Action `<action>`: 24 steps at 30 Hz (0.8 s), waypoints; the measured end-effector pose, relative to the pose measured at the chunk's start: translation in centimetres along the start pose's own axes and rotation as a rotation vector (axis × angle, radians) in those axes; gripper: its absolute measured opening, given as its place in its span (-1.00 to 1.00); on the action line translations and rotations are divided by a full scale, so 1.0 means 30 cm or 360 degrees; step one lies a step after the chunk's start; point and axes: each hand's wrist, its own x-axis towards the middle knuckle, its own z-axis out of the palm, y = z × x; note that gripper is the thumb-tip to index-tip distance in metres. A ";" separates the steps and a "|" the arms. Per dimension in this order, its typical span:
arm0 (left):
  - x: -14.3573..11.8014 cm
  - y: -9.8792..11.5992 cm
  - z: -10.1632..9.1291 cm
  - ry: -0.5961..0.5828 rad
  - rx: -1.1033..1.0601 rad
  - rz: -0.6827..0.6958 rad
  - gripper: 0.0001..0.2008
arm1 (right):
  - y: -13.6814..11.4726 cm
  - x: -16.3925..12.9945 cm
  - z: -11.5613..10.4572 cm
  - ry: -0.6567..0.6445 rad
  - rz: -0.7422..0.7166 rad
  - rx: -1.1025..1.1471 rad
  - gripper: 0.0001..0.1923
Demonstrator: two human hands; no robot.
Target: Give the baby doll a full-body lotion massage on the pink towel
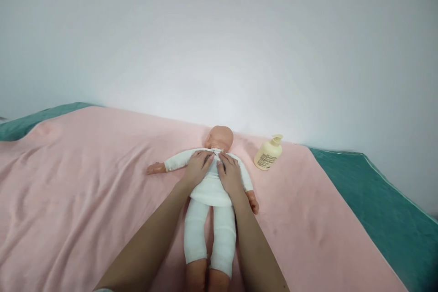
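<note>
Item: one doll, lying lengthwise on the pink blanket directly in front of you, head away, legs pointing towards you. White covering is wrapping torso, arms and upper legs. Which way the face is turning, you cannot tell.

Progress: the doll is lying laid out and covered, and both your hands are making contact; by judgement, the handling is under way. How much is remaining, the view is not showing.

Left hand: lying open on the upper torso, fingers extending, gripping nothing visible.

Right hand: matching it opposite, also open and resting, holding nothing visible; thumbs are pointing inward, apart.

Accessory: one yellow pump bottle, standing beyond your right hand, apart from both hands.
</note>
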 end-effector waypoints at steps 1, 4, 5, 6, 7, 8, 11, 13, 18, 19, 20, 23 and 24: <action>-0.001 0.003 -0.002 0.0014 -0.0023 -0.0007 -0.70 | -0.002 -0.001 -0.002 0.0016 0.0003 0.0020 -0.60; -0.010 0.017 -0.014 0.0118 -0.0105 -0.0014 -0.68 | -0.013 -0.007 -0.016 0.0095 0.0008 0.0142 -0.62; -0.015 0.026 -0.022 0.0175 -0.0126 -0.0015 -0.68 | -0.020 -0.011 -0.024 0.0128 0.0009 0.0194 -0.63; -0.023 0.036 -0.033 0.0237 -0.0140 -0.0021 -0.67 | -0.029 -0.017 -0.036 0.0166 0.0012 0.0241 -0.63; -0.033 0.049 -0.045 0.0298 -0.0149 -0.0031 -0.66 | -0.039 -0.024 -0.049 0.0208 0.0017 0.0283 -0.64; -0.046 0.063 -0.059 0.0350 -0.0157 -0.0042 -0.66 | -0.049 -0.033 -0.063 0.0252 0.0023 0.0318 -0.65; -0.098 0.108 -0.103 0.0416 -0.0210 -0.0016 -0.66 | -0.082 -0.078 -0.107 0.0365 0.0064 0.0412 -0.69; -0.142 0.130 -0.123 0.0376 -0.0285 0.0056 -0.65 | -0.099 -0.120 -0.130 0.0382 0.0092 0.0481 -0.69; -0.235 0.138 -0.126 0.0107 -0.0432 0.0249 -0.59 | -0.120 -0.228 -0.147 0.0241 0.0019 0.0622 -0.70; -0.244 0.135 -0.123 0.0061 -0.0440 0.0258 -0.58 | -0.122 -0.243 -0.147 0.0206 -0.0005 0.0621 -0.70; -0.250 0.131 -0.121 0.0023 -0.0443 0.0257 -0.58 | -0.123 -0.254 -0.145 0.0176 -0.0020 0.0613 -0.71; -0.249 0.122 -0.116 -0.0070 -0.0413 0.0241 -0.56 | -0.126 -0.267 -0.140 0.0121 -0.0013 0.0582 -0.70; -0.245 0.121 -0.116 -0.0110 -0.0395 0.0228 -0.56 | -0.126 -0.267 -0.138 0.0106 0.0004 0.0575 -0.70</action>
